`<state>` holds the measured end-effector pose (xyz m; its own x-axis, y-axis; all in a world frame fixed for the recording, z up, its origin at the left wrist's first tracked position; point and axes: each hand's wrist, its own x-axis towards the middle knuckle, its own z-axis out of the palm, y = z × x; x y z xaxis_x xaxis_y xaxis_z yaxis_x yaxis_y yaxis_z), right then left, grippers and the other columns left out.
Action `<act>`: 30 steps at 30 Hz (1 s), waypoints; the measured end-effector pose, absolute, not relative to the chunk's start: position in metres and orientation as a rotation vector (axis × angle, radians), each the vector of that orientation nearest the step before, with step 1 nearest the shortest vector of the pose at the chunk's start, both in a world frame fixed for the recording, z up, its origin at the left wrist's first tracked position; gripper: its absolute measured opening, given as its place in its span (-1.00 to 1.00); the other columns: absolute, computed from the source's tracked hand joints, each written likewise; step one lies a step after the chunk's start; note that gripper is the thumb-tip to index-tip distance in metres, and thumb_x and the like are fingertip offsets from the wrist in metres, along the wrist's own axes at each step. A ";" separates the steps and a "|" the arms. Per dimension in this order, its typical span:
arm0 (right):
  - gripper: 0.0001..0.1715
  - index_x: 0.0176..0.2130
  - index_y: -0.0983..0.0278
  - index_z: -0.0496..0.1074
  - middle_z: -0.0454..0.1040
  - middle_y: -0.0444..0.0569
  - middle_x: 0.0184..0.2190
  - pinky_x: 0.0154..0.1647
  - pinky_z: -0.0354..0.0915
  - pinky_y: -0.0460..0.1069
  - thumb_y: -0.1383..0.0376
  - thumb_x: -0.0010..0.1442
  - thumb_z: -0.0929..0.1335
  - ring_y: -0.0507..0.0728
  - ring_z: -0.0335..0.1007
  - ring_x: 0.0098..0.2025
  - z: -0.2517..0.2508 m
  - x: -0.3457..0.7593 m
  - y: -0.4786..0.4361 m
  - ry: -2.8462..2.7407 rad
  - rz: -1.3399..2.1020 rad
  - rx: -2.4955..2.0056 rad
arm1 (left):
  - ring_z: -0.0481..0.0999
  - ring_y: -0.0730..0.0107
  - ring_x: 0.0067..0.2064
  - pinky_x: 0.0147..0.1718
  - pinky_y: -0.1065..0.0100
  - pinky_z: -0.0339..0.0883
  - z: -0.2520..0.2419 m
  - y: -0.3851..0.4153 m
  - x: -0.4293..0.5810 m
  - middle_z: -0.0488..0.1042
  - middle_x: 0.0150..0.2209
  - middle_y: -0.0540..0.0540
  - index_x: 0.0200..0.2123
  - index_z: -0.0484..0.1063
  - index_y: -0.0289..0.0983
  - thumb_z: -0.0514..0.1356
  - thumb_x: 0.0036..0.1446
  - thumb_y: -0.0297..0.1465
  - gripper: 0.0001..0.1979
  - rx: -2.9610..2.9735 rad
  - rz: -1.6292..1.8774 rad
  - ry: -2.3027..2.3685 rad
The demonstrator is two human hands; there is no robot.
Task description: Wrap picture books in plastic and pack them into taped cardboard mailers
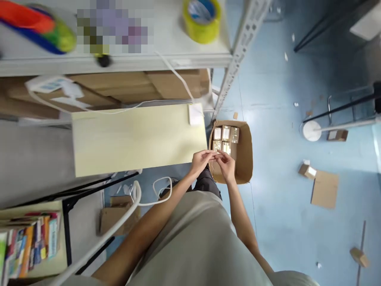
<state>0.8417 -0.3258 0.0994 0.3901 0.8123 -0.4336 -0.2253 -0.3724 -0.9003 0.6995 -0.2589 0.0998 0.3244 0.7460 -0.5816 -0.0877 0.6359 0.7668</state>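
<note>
Although both hands come together in front of the body, what lies between them is too small to see. The left hand [200,162] is just beside the near right corner of the pale surface [133,139], and the right hand [225,163] faces it, over the opening of a carton [245,153]. The fingers of both hands bend inward and their tips nearly meet or touch; whether they pinch something thin, I cannot tell. Held so close and in front, the hands seem placed for fine work, which both eyes can follow.

The carton stands on the blue floor [276,159], just beyond the right edge of the surface, probably so that it is within easy reach. Inside are at least five small boxes [226,133] with pale labels and shiny tape (more may be hidden under the hands). They sit in tidy rows toward the far left corner of the carton, perhaps because its walls keep them straight.

At the far right corner of the surface lies a white square piece [195,114], next to a white cord [183,81]. Behind it, near the front right corner of the shelf [166,61], rests a yellow tape roll [205,32], maybe kept there for quick taking.
</note>
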 end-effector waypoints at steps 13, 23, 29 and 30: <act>-0.58 -0.02 0.15 0.69 0.84 0.05 -0.12 0.20 0.69 0.32 0.06 0.17 0.63 0.31 0.82 -0.06 0.215 0.559 -0.296 -1.124 1.271 -1.411 | 0.87 -0.02 -0.03 0.08 0.02 0.75 0.200 -0.312 0.372 0.82 0.02 -0.30 -0.08 0.73 -0.25 0.55 0.09 -0.01 -0.51 0.467 1.282 1.209; -0.59 0.00 0.13 0.70 0.83 0.02 -0.11 0.23 0.69 0.30 0.06 0.20 0.64 0.28 0.81 -0.07 0.212 0.358 -0.261 -1.527 1.619 -1.183 | 0.87 0.02 -0.03 0.08 0.01 0.77 0.199 -0.344 0.197 0.82 0.05 -0.25 -0.05 0.73 -0.23 0.48 0.27 -0.03 -0.60 0.152 1.688 1.416; -0.45 -0.03 0.18 0.72 0.77 -0.01 -0.22 0.10 0.69 0.20 -0.04 0.10 0.71 0.24 0.74 -0.12 0.204 0.226 -0.222 -1.715 1.858 -0.951 | 0.81 0.21 -0.28 -0.22 0.24 0.74 0.200 -0.362 0.100 0.80 -0.22 -0.12 0.11 0.70 -0.26 0.54 0.24 -0.05 -0.48 -0.076 1.912 1.674; -0.43 -0.03 0.18 0.72 0.75 -0.02 -0.24 0.06 0.68 0.18 -0.06 0.10 0.71 0.22 0.72 -0.15 0.204 0.205 -0.218 -1.754 1.899 -0.902 | 0.78 0.24 -0.35 -0.29 0.28 0.70 0.200 -0.368 0.086 0.75 -0.33 -0.06 0.12 0.70 -0.26 0.54 0.25 -0.05 -0.47 -0.119 1.948 1.721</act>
<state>0.2050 -0.2180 0.2041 -0.7113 0.6777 -0.1868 0.1323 -0.1319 -0.9824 0.0859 -0.3680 0.1998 -0.8541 0.3284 -0.4033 -0.4407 -0.0453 0.8965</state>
